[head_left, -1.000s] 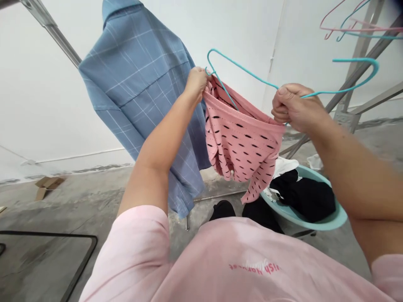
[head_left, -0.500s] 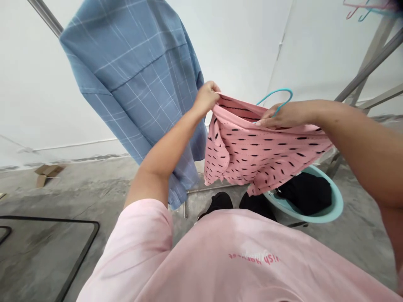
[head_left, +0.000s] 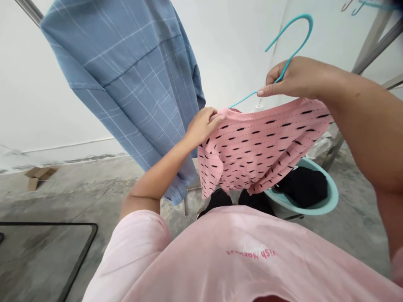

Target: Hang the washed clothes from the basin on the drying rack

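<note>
A pink knit top [head_left: 252, 142] with black dashes hangs in front of me, its ribbed neckline uppermost. My left hand [head_left: 203, 124] is closed on the top's left shoulder, near the neckline. Above the fabric, my right hand [head_left: 285, 79] grips a turquoise clothes hanger [head_left: 307, 35] just below its hook. One arm of the hanger slopes down left into the neckline by my left hand; the rest is hidden by the fabric and my hand. A blue checked shirt [head_left: 126, 71] hangs to the left of the top.
Below right stands a light-blue basin [head_left: 333, 197] holding black cloth [head_left: 304, 186]. Metal rack bars [head_left: 378, 48] rise at the right. A black frame [head_left: 85, 247] and a cardboard piece [head_left: 39, 176] lie on the floor at left. More hangers [head_left: 359, 6] hang at top right.
My right hand has risen out of the neckline with the hanger, whose hook now stands higher and in fuller view. My left hand has moved slightly down and left along the top.
</note>
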Tool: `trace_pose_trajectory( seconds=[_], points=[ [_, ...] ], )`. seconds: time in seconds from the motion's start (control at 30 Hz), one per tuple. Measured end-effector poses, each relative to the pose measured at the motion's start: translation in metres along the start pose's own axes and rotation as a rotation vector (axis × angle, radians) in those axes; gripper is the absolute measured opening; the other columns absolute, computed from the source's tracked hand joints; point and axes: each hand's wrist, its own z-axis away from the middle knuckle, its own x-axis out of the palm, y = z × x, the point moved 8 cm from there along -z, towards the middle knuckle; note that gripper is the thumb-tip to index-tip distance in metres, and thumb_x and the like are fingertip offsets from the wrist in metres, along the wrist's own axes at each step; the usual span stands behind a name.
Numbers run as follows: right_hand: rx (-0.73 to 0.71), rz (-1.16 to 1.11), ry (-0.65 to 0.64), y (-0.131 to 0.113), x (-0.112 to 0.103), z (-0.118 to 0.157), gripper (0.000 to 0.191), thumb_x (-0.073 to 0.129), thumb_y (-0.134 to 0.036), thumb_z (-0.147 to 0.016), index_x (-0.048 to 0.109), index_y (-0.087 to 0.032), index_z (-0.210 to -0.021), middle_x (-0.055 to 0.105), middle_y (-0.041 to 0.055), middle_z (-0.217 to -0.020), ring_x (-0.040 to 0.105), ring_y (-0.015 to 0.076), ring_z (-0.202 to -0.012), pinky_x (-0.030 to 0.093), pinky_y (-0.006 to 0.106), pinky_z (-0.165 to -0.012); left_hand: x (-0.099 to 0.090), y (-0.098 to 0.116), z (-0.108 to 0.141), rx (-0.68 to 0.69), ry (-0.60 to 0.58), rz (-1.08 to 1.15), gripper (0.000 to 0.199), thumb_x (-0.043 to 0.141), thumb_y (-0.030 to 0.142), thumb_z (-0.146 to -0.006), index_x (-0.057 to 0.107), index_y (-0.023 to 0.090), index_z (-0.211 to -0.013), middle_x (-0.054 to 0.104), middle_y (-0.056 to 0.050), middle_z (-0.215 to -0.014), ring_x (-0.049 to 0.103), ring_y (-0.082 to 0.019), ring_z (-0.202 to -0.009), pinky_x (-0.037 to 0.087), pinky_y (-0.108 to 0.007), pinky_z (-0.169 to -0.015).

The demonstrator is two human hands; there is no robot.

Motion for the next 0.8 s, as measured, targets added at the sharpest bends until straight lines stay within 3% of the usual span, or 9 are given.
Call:
trace_pose_trajectory(
  seconds=[0.1, 0.2, 0.3, 0.37, 0.47, 0.57, 0.67, 0.73, 0.8],
  points=[
    [-0.016, 0.229, 0.098, -0.009, -0.009, 0.003, 0.033, 0.088, -0.037, -0.069, 0.063, -0.015, -0.069, 0.038, -0.0071, -0.043, 0.033, 0.0027, -0.044, 0.024, 0.022, -0.047, -0.007, -0.004, 0.008, 0.032, 0.114, -0.133, 0.026, 0.064, 0.042, -0.089, 0.061, 0.022, -0.105, 0.059, -0.011, -0.112, 0.050, -0.031, -0.117, 0.039, -0.042, -0.103],
    [-0.045, 0.240, 0.230, -0.019, -0.024, 0.009, 0.026, 0.082, -0.035, -0.078, 0.064, -0.017, -0.074, 0.043, -0.0054, -0.048, 0.035, 0.0033, -0.046, 0.027, 0.024, -0.049, -0.019, -0.017, 0.007, 0.041, 0.230, -0.151, 0.036, 0.065, 0.041, -0.090, 0.057, 0.025, -0.121, 0.056, -0.011, -0.123, 0.047, -0.031, -0.123, 0.038, -0.043, -0.105],
    [-0.053, 0.231, 0.324, -0.022, -0.040, 0.014, 0.023, 0.078, -0.037, -0.081, 0.066, -0.018, -0.076, 0.045, -0.0047, -0.052, 0.036, 0.0033, -0.047, 0.028, 0.025, -0.050, -0.018, -0.045, 0.004, -0.039, 0.273, -0.051, 0.055, 0.073, 0.040, -0.084, 0.050, 0.027, -0.132, 0.055, -0.011, -0.127, 0.052, -0.027, -0.118, 0.044, -0.039, -0.099],
    [-0.072, 0.238, 0.376, -0.023, -0.051, 0.019, 0.023, 0.076, -0.040, -0.082, 0.067, -0.018, -0.078, 0.046, -0.0047, -0.054, 0.037, 0.0030, -0.047, 0.029, 0.024, -0.049, -0.002, -0.069, 0.001, -0.134, 0.183, 0.045, 0.051, 0.074, 0.035, -0.081, 0.054, 0.024, -0.127, 0.060, -0.009, -0.117, 0.057, -0.023, -0.107, 0.047, -0.036, -0.093],
    [-0.079, 0.236, 0.415, -0.024, -0.063, 0.026, 0.022, 0.075, -0.038, -0.083, 0.067, -0.018, -0.077, 0.047, -0.0059, -0.053, 0.036, 0.0012, -0.044, 0.027, 0.021, -0.044, 0.019, -0.095, -0.005, -0.234, 0.050, 0.200, 0.017, 0.062, 0.026, -0.086, 0.061, 0.019, -0.101, 0.064, -0.004, -0.097, 0.060, -0.019, -0.095, 0.048, -0.031, -0.088],
    [-0.053, 0.317, 0.280, -0.023, -0.058, 0.026, 0.022, 0.077, -0.029, -0.082, 0.065, -0.017, -0.069, 0.043, -0.0078, -0.047, 0.031, -0.0013, -0.038, 0.023, 0.018, -0.037, -0.006, -0.111, -0.019, -0.257, 0.253, 0.285, 0.009, 0.050, 0.023, -0.091, 0.058, 0.021, -0.089, 0.065, -0.003, -0.099, 0.059, -0.016, -0.097, 0.047, -0.027, -0.089],
    [-0.052, 0.443, 0.037, -0.017, -0.040, 0.020, 0.020, 0.082, -0.020, -0.076, 0.066, -0.015, -0.065, 0.044, -0.0078, -0.045, 0.034, -0.0015, -0.038, 0.025, 0.015, -0.037, -0.046, -0.112, -0.035, -0.238, 0.464, 0.196, 0.015, 0.044, 0.023, -0.094, 0.056, 0.022, -0.087, 0.064, -0.004, -0.107, 0.056, -0.017, -0.105, 0.043, -0.029, -0.096],
    [-0.093, 0.397, 0.054, -0.020, -0.041, 0.016, 0.018, 0.083, -0.022, -0.076, 0.068, -0.015, -0.068, 0.044, -0.0073, -0.045, 0.035, -0.0008, -0.040, 0.025, 0.016, -0.038, -0.053, -0.099, -0.048, -0.210, 0.406, 0.105, 0.014, 0.045, 0.019, -0.091, 0.058, 0.022, -0.086, 0.063, -0.006, -0.108, 0.054, -0.019, -0.110, 0.041, -0.031, -0.102],
    [-0.119, 0.301, 0.164, -0.023, -0.050, 0.015, 0.020, 0.081, -0.030, -0.079, 0.069, -0.016, -0.071, 0.040, -0.0073, -0.044, 0.030, -0.0009, -0.040, 0.022, 0.017, -0.040, -0.044, -0.073, -0.059, -0.138, 0.248, 0.063, 0.014, 0.051, 0.015, -0.084, 0.062, 0.021, -0.091, 0.063, -0.006, -0.110, 0.053, -0.020, -0.114, 0.040, -0.032, -0.104]
  ],
)
